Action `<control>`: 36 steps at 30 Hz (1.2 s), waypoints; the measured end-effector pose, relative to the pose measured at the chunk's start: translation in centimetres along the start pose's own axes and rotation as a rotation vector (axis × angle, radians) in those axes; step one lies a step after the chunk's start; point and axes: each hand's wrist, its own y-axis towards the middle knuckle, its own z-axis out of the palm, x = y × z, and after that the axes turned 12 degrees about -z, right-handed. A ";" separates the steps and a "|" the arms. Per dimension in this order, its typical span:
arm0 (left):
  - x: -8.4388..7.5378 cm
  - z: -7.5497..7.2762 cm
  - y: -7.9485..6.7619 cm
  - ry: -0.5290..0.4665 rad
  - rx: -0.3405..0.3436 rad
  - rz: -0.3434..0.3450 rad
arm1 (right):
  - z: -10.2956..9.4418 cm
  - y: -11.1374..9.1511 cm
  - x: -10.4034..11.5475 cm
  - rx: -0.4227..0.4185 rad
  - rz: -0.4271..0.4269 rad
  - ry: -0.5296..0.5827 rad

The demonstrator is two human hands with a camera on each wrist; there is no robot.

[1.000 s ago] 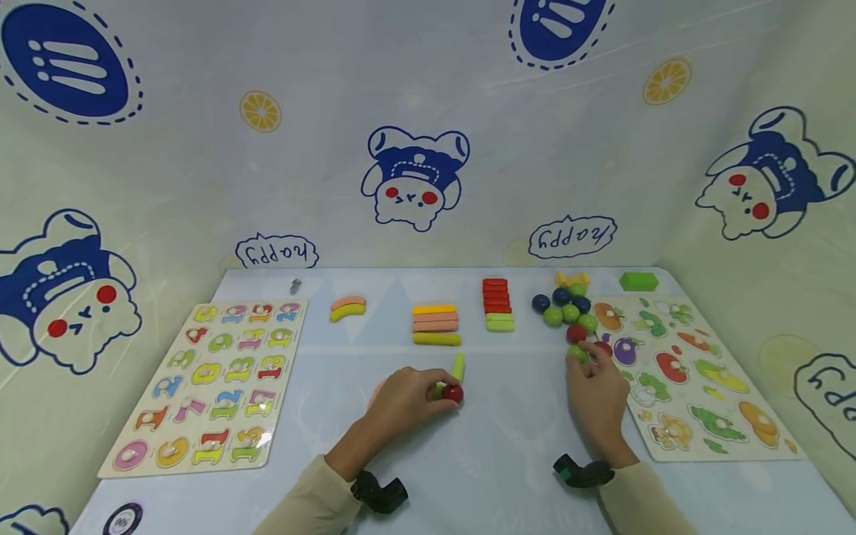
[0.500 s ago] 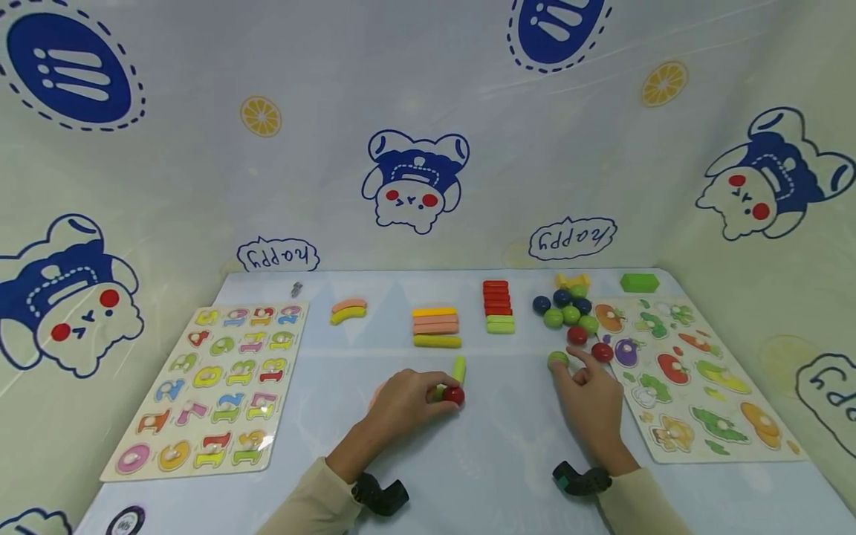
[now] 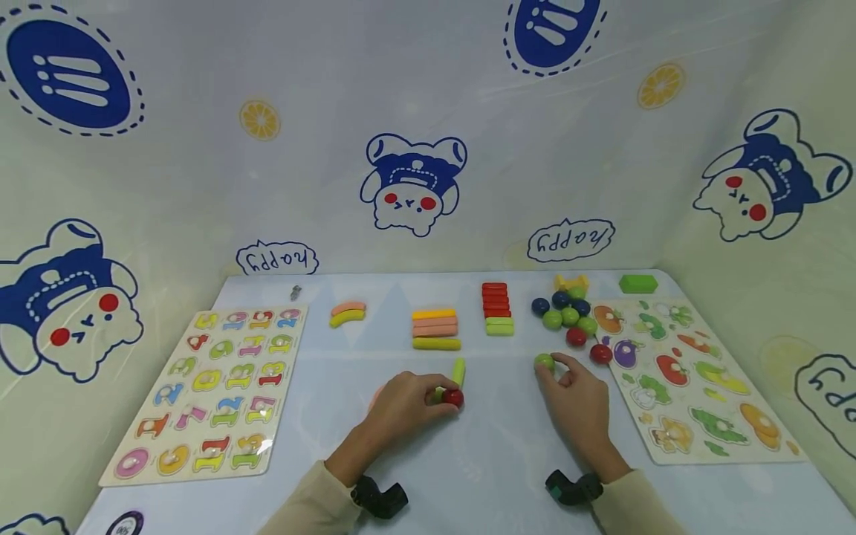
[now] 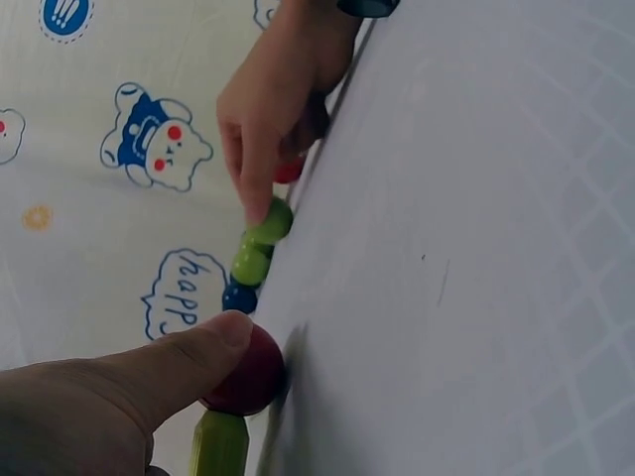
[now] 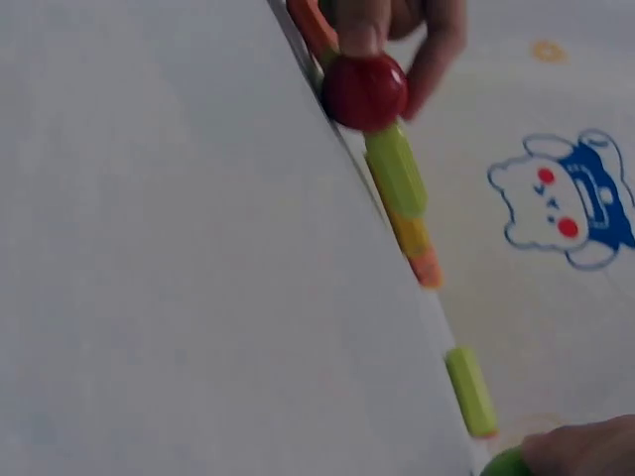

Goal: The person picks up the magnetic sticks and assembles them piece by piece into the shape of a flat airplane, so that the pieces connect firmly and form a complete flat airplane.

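My left hand (image 3: pixel 404 405) pinches a red ball (image 3: pixel 453 398) between thumb and fingers, low over the middle of the table. Just beyond the ball lies a light green stick (image 3: pixel 458 370); a pink piece (image 3: pixel 375 397) is mostly hidden behind the left hand. My right hand (image 3: pixel 579 405) pinches a green ball (image 3: pixel 545 362) between thumb and index finger, left of the ball cluster. In the left wrist view the left thumb presses on the red ball (image 4: pixel 250 372). The right wrist view shows only the edge of the green ball (image 5: pixel 508 463).
Blue (image 3: pixel 560 299), green (image 3: pixel 552 319) and red balls (image 3: pixel 600 354) cluster at back right beside a vegetable puzzle board (image 3: pixel 729 452). A number puzzle board (image 3: pixel 227 468) lies left. Red sticks (image 3: pixel 495 297), stacked coloured sticks (image 3: pixel 435 327), arched pieces (image 3: pixel 348 315) and a green block (image 3: pixel 638 284) line the back.
My right hand has drawn the green ball out of the cluster, leftward and slightly toward me. The left hand stays in place, holding the red ball.
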 end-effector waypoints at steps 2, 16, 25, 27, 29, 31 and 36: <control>0.1 0.2 -0.1 -0.008 0.005 -0.009 | 0.5 -0.1 0.7 0.031 -0.016 0.032; 0.3 0.1 -0.1 -0.010 -0.043 0.050 | 6.0 2.4 5.5 0.219 -0.120 0.222; 0.0 -0.2 -0.1 0.011 -0.043 0.080 | 6.7 2.4 6.7 0.227 -0.152 0.195; 0.3 -0.7 0.0 0.020 -0.036 0.064 | 6.6 2.2 6.6 0.237 -0.153 0.172; 1.0 -1.4 -0.1 0.023 -0.050 0.019 | 6.6 2.1 6.5 0.249 -0.159 0.153; 2.0 -2.3 -0.2 0.019 -0.080 -0.054 | 6.6 2.0 6.4 0.255 -0.177 0.141; 4.2 -4.0 -1.0 0.021 -0.054 -0.192 | 7.0 1.9 6.2 0.248 -0.240 0.128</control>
